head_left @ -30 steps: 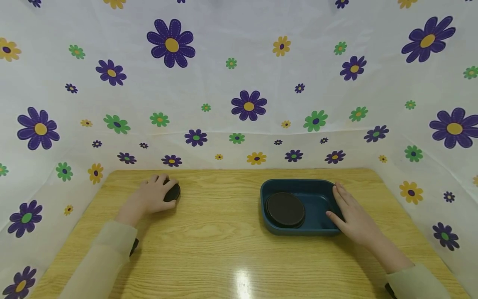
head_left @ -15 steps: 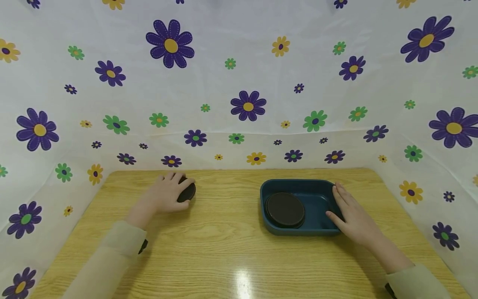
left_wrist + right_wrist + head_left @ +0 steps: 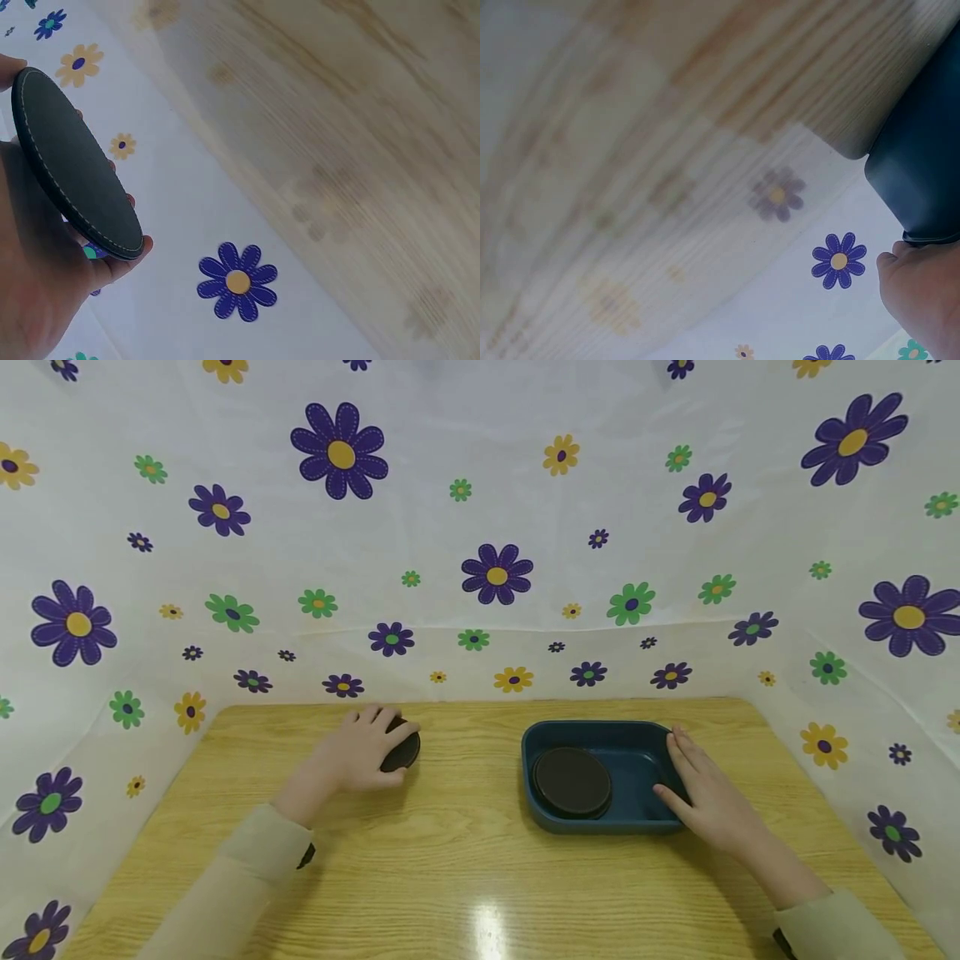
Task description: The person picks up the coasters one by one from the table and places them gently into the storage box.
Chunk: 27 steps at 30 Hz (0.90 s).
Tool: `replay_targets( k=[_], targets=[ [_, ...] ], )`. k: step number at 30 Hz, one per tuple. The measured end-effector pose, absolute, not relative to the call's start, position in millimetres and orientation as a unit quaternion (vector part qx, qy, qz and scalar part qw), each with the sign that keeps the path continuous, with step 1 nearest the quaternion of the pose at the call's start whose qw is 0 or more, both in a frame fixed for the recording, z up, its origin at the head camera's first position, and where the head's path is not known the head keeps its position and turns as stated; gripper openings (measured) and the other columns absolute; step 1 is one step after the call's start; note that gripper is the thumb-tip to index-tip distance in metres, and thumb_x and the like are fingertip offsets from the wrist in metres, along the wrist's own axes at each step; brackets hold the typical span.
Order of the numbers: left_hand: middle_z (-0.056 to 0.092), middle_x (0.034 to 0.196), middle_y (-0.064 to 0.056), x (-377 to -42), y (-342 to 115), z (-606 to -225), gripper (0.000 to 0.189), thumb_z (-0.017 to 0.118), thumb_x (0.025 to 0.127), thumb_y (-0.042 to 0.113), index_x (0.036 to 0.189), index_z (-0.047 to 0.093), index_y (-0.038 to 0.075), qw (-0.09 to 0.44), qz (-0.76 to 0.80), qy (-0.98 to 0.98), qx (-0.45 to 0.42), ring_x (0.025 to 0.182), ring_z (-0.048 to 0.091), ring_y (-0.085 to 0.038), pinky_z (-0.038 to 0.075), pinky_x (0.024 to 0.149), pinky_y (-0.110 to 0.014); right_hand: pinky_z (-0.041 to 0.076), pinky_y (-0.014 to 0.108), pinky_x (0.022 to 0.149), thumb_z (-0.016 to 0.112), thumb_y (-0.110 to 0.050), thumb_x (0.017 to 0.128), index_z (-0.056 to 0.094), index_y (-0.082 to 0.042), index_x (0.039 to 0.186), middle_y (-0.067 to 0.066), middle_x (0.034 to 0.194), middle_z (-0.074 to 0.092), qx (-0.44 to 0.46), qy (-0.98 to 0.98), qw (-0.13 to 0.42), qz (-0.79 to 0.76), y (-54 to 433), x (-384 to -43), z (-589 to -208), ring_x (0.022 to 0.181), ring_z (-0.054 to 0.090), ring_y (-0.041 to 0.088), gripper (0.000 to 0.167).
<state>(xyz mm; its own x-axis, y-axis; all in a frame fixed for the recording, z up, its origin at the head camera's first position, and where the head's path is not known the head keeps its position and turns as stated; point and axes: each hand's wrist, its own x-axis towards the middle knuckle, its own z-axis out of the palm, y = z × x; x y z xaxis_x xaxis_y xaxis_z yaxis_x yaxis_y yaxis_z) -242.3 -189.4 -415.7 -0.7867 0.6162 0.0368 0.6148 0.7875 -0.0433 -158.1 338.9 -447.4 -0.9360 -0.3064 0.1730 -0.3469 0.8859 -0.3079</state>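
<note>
A round black coaster (image 3: pixel 75 169) with pale stitching round its edge fills the left part of the left wrist view. My left hand (image 3: pixel 360 752) holds it by the edge, a little above the table at the left back. On the right stands a dark blue, rounded rectangular tray (image 3: pixel 637 764). Inside its left half lies a larger black disc (image 3: pixel 572 781); a second edge shows beneath it. My right hand (image 3: pixel 708 802) rests on the tray's right end with fairly straight fingers, the thumb reaching over the rim. In the right wrist view, part of this hand touches the tray's edge.
Beneath everything is a wood-grain tabletop (image 3: pixel 450 868). A white cloth (image 3: pixel 420 527) printed with flowers hangs behind the table and along both sides. Between the left hand and the tray lies a stretch of bare wood.
My left hand has moved steadily to the right with the coaster in it, closer to the tray. The tray, the disc inside and my right hand have stayed in place.
</note>
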Motion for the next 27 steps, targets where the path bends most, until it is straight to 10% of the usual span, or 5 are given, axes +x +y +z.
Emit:
replay_targets(
  k=[27],
  targets=[
    [0.05,0.153,-0.015,-238.3,-119.6,-418.5,0.072,0.065,0.093,0.053,0.157,0.05,0.025,0.053,0.016,-0.911,-0.41,0.137,0.049,-0.038,0.046,0.109,-0.061,0.001,0.036,0.135,0.059,-0.036,0.108,0.021,0.011,0.164,0.032,0.173,0.018,0.166,-0.969,0.06,0.171,338.3,-157.9,-447.1,0.16,0.02,0.051,0.083]
  ],
)
